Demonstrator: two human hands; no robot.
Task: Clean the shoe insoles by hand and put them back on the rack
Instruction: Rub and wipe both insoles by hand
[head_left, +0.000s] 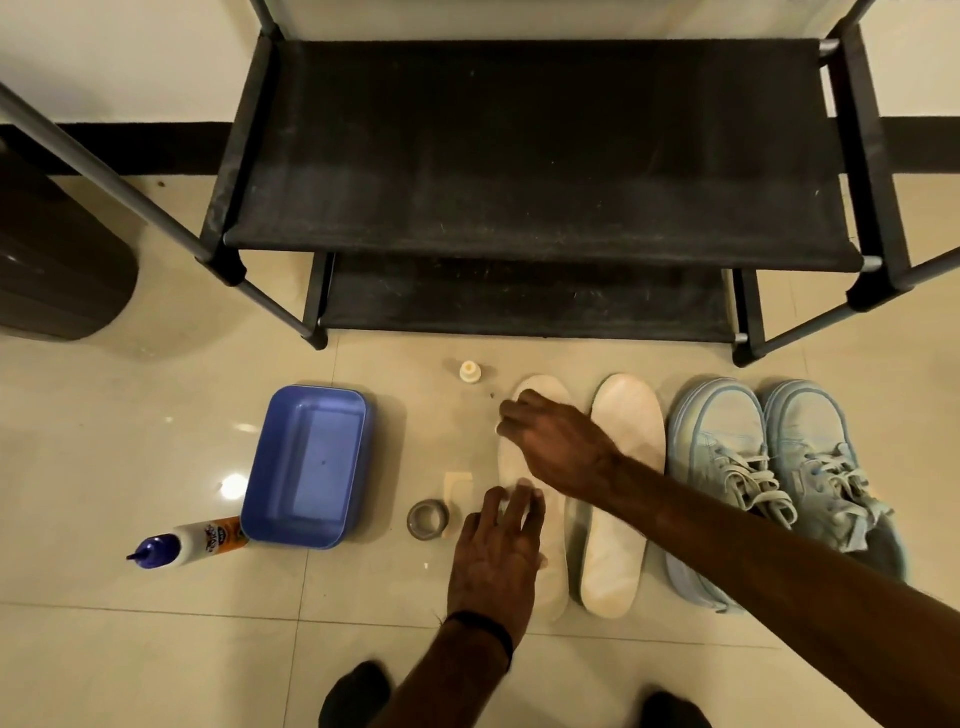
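We've got the near insole (558, 571) flat on the tile, just in front of the rack (540, 156), second insole (623, 493) parallel on its far side from the blue tub (311, 467). Both shelves bare, so return step not yet done.

Risks, as we judge them:
- Insole is thin and light on glossy tile; rubbing with one end unpinned could make it skate or buckle.
- Small bottle cap (469, 373) stands between rack and insole toe, close to the right hand; a sweep could knock it.
- Tape roll (428, 519) and glue bottle (192, 543) sit near the tub; a careless left hand could drag them.
- Wet insoles onto dusty shelf fabric would pick up grit.

Hands: right hand (550, 436) is over the insole's rack-end toe, fingers curled down; whether it pinches the edge or only presses, we can't tell. Left hand (498, 556) lies flat, fingers straight and spread, at the insole's mid-to-heel stretch on the tub side, fingertips blurred. Sneakers (779, 488) sit beyond the second insole.
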